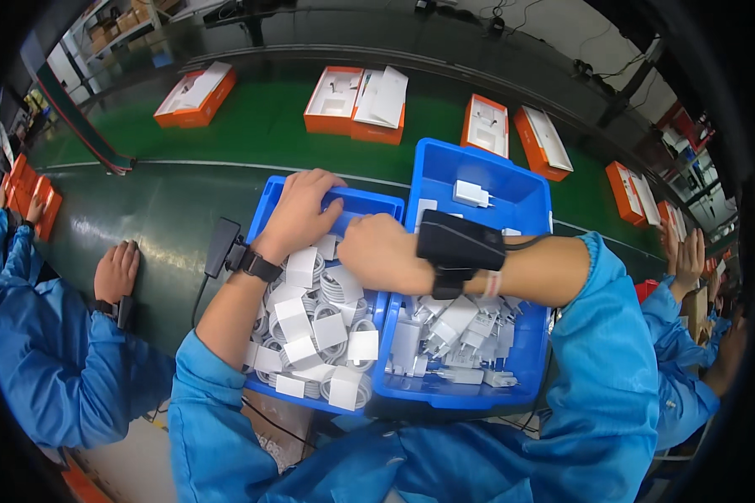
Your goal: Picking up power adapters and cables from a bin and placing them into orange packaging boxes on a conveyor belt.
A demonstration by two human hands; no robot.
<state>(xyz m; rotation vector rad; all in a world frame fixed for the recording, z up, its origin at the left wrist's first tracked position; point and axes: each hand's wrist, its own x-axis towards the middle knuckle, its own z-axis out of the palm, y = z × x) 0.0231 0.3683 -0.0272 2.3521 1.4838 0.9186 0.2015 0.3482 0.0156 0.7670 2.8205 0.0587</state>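
My left hand (300,210) is over the far end of a blue bin (372,203), thumb apart from its bent fingers and nothing visible between them. Coiled white charging cables (328,329) with white paper bands fill that bin. Close beside it, my right hand (379,253) is closed above the bin's right side, knuckles up; its fingertips and anything in them are hidden. A second, deeper blue bin (524,191) stands against the first on the right. White two-pin charger plugs (470,335) are heaped in its near part, partly under my right forearm, and one plug (471,194) lies farther back.
Across the green belt (260,138) stand several open orange boxes (335,117) with white inserts. Another person's hand (116,270) rests on the table at left, near orange boxes (46,210). More hands (686,251) show at far right. Black devices with cords are strapped to my wrists.
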